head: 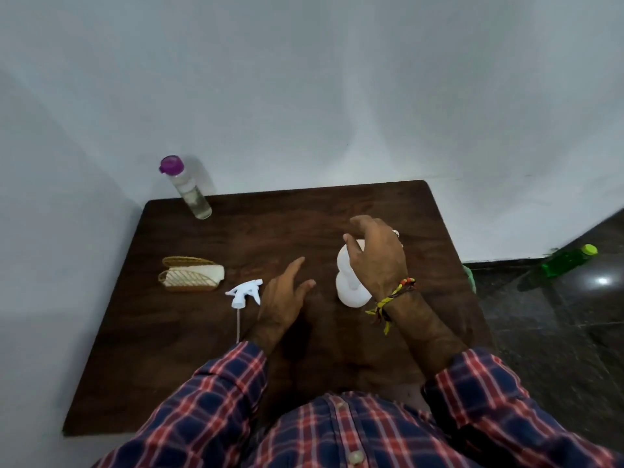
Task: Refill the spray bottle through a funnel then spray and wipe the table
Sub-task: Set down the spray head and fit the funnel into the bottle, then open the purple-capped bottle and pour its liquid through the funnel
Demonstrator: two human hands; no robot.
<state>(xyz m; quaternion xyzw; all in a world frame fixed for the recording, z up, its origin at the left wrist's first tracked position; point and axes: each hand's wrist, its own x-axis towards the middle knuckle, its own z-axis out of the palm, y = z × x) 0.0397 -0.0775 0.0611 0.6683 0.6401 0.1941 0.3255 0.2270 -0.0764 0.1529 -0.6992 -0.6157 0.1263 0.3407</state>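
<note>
Right hand: the right hand (378,258) is over the white spray bottle (349,282) at 3 o'clock on the table (189,349); fingers are curled at its neck, but whether they grasp it I cannot tell.
Left hand: the left hand (283,298), at table centre, has straight, released fingers holding nothing.
Spray head: the trigger sprayer (245,292) lies off the bottle, just beside the left hand at 9 o'clock.
Refill: the purple-capped clear bottle (189,189) stands at 11 o'clock.
Cloth: a folded white cloth (211,273) in a wicker holder (185,282) sits at 9 o'clock.
</note>
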